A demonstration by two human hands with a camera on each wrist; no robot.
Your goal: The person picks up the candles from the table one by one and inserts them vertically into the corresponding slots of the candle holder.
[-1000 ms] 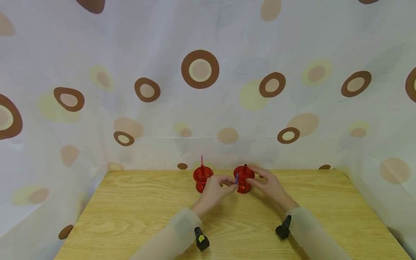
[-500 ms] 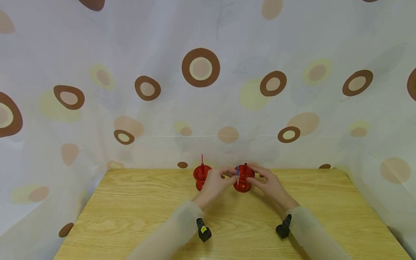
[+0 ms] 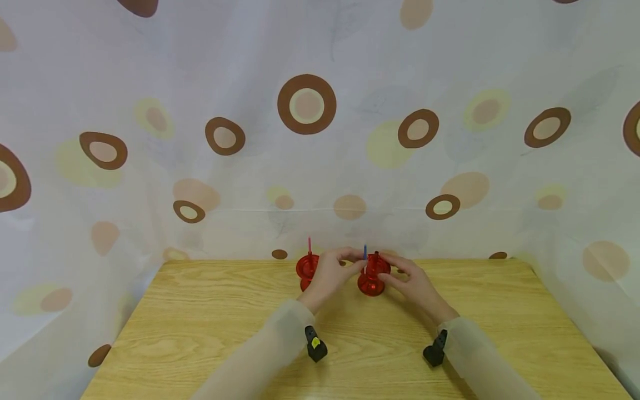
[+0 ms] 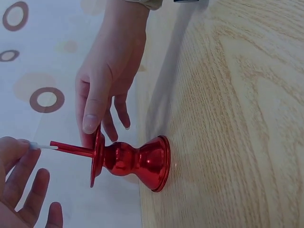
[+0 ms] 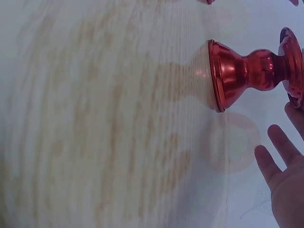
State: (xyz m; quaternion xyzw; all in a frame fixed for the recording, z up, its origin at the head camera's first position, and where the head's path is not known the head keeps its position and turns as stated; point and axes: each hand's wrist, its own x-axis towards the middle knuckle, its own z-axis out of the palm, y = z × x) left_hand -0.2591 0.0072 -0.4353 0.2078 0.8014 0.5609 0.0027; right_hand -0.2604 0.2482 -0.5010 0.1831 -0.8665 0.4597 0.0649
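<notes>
Two red candle holders stand at the table's far edge. The left holder point(image 3: 306, 269) carries a thin pink candle point(image 3: 309, 245). My left hand point(image 3: 361, 263) pinches a thin blue candle point(image 3: 365, 253) upright just over the right holder point(image 3: 372, 279). In the left wrist view the candle's pale end point(image 4: 45, 147) meets the holder's spike point(image 4: 73, 149), with my left hand point(image 4: 26, 152) gripping it. My right hand point(image 3: 396, 272) holds the right holder's dish rim, thumb point(image 4: 91, 121) on the front edge. The right wrist view shows that holder point(image 5: 247, 73) and my right hand's fingers point(image 5: 278, 164) spread beside it.
The wooden table point(image 3: 210, 328) is ringed by a pale curtain point(image 3: 320, 139) with brown circles, hanging close behind the holders. Small black wrist cameras point(image 3: 315, 351) sit on both sleeves.
My left hand has lifted the blue candle from beside the right holder's stem up to its top. The right hand has stayed at the rim.
</notes>
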